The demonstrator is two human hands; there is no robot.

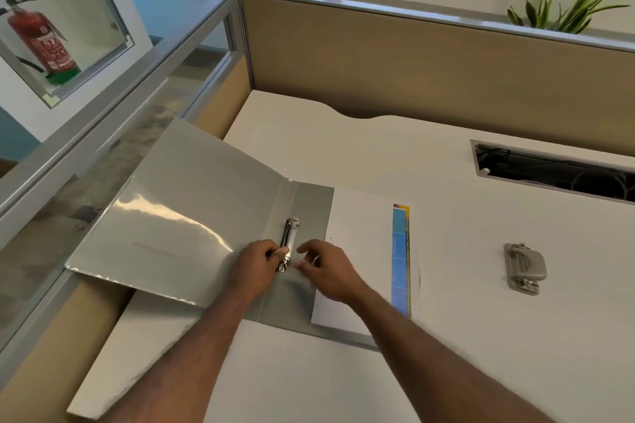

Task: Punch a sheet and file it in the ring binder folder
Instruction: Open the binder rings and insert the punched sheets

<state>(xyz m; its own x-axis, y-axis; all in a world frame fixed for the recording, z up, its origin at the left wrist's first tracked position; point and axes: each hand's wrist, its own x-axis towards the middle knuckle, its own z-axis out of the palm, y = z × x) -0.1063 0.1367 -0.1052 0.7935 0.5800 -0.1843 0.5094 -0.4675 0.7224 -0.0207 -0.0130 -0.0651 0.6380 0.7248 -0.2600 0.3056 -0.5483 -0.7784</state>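
1. Presently the left grip (259,261) is curled over the lower end of the ring mechanism (290,244), thumb and fingertips pinching the metal there.
2. Just to the right of it, across the mechanism, the right grip (326,271) hovers with its fingers half bent. They are blurred, so I cannot tell whether they grasp anything or only touch the paper's edge.
3. Under both grips lies the ring binder (189,216), spread open on the counter (481,354). Its glossy grey cover stretches away to the left of the left grip and overhangs the counter's left edge.
4. Beneath and to the right of the right grip lies the sheet (360,251), flat on the binder's right half, its left edge close beside the mechanism. Whether it sits on the rings cannot be seen.
5. Along the sheet's far right side, beyond the right grip, runs a blue and yellow strip (400,261).
6. Well apart to the right of both grips sits the hole punch (524,268), alone on the counter.
7. Farther from the right grip, up and to the right, a cable slot (549,172) opens in the counter before the beige partition (412,62).
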